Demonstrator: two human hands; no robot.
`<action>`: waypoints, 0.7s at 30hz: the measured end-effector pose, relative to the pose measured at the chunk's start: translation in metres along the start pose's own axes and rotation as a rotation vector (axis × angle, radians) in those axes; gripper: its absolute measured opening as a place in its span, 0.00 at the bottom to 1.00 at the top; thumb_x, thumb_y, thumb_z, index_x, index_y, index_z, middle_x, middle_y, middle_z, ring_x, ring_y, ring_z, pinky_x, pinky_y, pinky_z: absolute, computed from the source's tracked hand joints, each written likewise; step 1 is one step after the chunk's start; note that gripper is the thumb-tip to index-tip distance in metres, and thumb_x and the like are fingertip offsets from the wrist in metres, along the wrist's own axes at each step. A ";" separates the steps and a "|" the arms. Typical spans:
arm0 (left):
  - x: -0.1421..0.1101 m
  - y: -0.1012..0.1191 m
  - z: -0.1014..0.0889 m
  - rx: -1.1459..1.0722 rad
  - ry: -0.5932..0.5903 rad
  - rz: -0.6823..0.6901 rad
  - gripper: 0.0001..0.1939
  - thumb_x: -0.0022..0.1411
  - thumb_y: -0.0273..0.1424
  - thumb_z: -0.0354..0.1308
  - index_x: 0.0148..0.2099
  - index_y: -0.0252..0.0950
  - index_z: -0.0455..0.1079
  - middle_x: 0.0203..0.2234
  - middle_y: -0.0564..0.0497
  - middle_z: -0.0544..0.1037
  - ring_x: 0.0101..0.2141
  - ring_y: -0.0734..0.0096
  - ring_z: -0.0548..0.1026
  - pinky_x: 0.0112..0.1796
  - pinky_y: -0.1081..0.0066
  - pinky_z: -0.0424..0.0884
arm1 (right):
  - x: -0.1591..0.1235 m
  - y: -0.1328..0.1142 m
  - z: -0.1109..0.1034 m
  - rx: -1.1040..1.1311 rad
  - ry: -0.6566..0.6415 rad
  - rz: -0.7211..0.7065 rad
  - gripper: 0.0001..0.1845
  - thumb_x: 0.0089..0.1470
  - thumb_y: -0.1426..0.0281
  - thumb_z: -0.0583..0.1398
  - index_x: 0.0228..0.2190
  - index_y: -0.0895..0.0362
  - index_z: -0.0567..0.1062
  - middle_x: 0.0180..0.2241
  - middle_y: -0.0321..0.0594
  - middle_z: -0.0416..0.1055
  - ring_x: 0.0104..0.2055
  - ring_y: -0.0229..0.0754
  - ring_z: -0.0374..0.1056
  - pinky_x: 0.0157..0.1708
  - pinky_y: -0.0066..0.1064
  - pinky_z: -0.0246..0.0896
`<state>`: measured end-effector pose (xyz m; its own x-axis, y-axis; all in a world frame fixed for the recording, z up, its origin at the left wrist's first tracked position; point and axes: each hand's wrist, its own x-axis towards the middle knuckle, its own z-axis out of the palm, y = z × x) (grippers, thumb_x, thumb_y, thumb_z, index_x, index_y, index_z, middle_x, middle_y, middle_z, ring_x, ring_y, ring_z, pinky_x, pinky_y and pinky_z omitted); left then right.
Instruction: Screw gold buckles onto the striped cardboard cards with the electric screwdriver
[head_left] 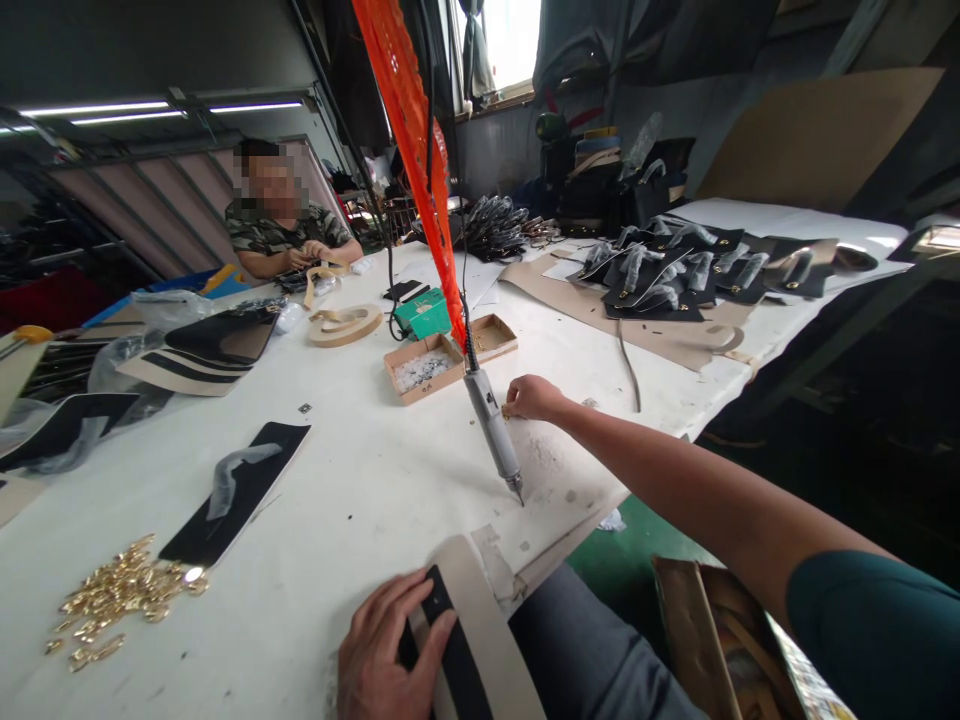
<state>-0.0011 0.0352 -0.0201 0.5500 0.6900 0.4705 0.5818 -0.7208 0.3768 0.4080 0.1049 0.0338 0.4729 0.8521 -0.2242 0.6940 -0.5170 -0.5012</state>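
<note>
My left hand (394, 640) lies on a beige leather-like panel (472, 580) with a black strip along it, at the front table edge. Thumb and fingers are closed over that panel's left side. My right hand (531, 398) reaches across the table, fingers pinched on a small gold-coloured piece of hardware (507, 411). Just left of the right hand hangs a grey electric screwdriver (491, 425), its bit pointing down near the table top; neither hand grips it. A pile of shiny gold-coloured hardware (124, 590) is at the left.
Two small cardboard boxes hold little parts: one (425, 392) with clear bits, another (513, 345) behind it. Black panels with plastic-wrapped handles (660, 270) are heaped at the right. An orange wrapped cord (420, 150) hangs from above. A co-worker (289, 235) sits across the table.
</note>
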 end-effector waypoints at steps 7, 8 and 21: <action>-0.001 -0.001 0.000 0.004 -0.002 0.001 0.15 0.68 0.48 0.63 0.49 0.47 0.81 0.48 0.50 0.86 0.50 0.49 0.80 0.49 0.51 0.78 | -0.003 0.008 0.000 0.047 0.008 -0.061 0.12 0.58 0.63 0.68 0.38 0.58 0.87 0.30 0.41 0.81 0.33 0.41 0.73 0.32 0.28 0.60; -0.001 -0.001 0.000 0.004 -0.002 0.002 0.15 0.68 0.48 0.63 0.49 0.47 0.81 0.48 0.50 0.86 0.50 0.49 0.80 0.49 0.51 0.78 | -0.002 0.010 0.000 0.058 0.006 -0.071 0.12 0.59 0.63 0.67 0.37 0.59 0.87 0.29 0.41 0.81 0.32 0.41 0.73 0.32 0.28 0.60; 0.000 0.001 0.000 0.004 0.011 0.016 0.15 0.69 0.48 0.63 0.50 0.47 0.80 0.48 0.51 0.85 0.49 0.50 0.80 0.48 0.51 0.78 | -0.015 0.028 -0.002 0.107 -0.015 -0.233 0.13 0.57 0.75 0.62 0.40 0.56 0.87 0.30 0.37 0.82 0.34 0.41 0.75 0.37 0.26 0.64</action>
<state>0.0000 0.0348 -0.0199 0.5528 0.6778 0.4848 0.5758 -0.7312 0.3659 0.4213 0.0778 0.0249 0.2986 0.9486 -0.1046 0.7213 -0.2961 -0.6262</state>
